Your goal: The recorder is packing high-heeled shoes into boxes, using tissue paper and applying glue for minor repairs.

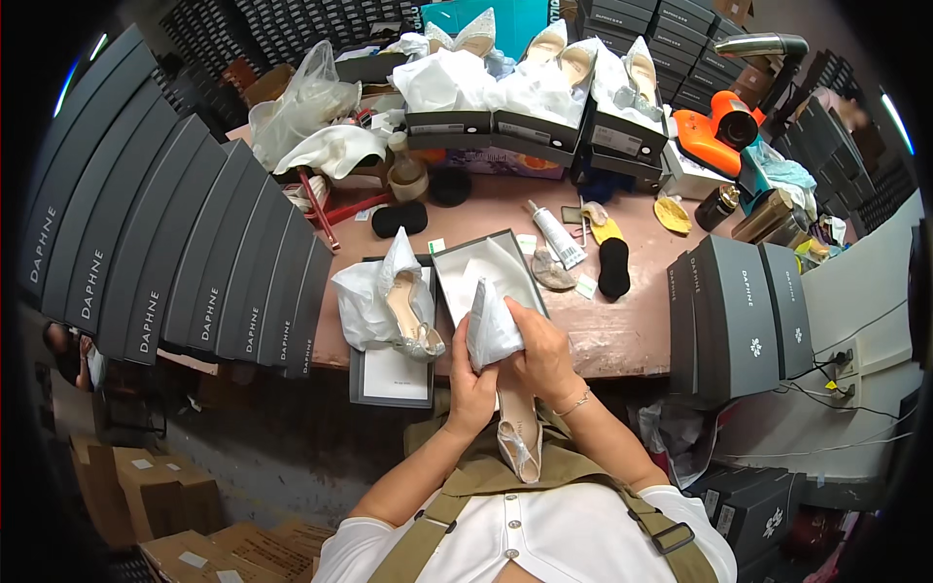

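Close to my body, both hands hold a light pointed shoe, its heel end toward me. White tissue paper covers its toe. My left hand is closed around the left side of the wrapped toe. On the other side, the fingers of my right hand press the paper against the shoe. Just beyond, a grey shoe box stands open with white paper inside. To its left, a matching shoe with a glittery heel part rests on crumpled tissue over a dark box part.
Stacked grey shoe boxes rise at the left; more boxes stand right. Open boxes of shoes line the table's back. A white tube, black pads, a glass bottle and an orange tool lie about.
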`<state>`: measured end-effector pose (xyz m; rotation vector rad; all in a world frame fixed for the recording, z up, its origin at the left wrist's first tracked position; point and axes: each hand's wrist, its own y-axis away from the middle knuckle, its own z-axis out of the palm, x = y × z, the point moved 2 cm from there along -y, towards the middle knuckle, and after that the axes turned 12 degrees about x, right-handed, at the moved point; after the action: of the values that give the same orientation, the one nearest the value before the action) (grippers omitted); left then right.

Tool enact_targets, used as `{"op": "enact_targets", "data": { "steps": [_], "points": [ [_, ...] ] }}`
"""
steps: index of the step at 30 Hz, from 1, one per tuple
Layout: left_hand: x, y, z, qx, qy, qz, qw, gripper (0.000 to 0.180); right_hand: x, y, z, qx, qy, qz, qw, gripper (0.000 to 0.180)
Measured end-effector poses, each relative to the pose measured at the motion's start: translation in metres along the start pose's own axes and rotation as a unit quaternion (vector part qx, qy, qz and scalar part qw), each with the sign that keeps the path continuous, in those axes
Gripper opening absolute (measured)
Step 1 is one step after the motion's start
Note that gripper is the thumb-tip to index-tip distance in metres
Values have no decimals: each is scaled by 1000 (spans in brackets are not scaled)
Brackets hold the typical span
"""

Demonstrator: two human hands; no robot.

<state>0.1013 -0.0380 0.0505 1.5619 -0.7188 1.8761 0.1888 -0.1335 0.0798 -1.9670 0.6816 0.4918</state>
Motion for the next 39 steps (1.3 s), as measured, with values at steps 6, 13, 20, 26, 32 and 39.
{"op": "enact_targets", "data": {
  "steps": [6, 13, 20, 26, 32, 39],
  "points": [
    [-15, 6, 4, 39, 3, 39, 998, 63, 3, 15, -4, -24, 28, 52, 998, 63],
    [-33, -4, 5, 26, 16, -47, 998, 56, -1, 15, -10, -40, 25, 42, 998, 67],
    [-14, -5, 10, 6, 77, -29, 997, 63, 6, 23, -18, -103, -28, 89, 990, 69],
    [0, -10, 15, -33, 42, 6, 999, 65, 12, -38, -49, -204, -206, 204, 935, 96],
    [-12, -11, 12, -6, 62, -41, 997, 67, 43, -62, -2, -79, -126, 222, 964, 21],
    [-42, -37, -23, 145, 252, -202, 935, 47, -2, 25, -25, -229, 82, -168, 955, 61]
  ]
}}
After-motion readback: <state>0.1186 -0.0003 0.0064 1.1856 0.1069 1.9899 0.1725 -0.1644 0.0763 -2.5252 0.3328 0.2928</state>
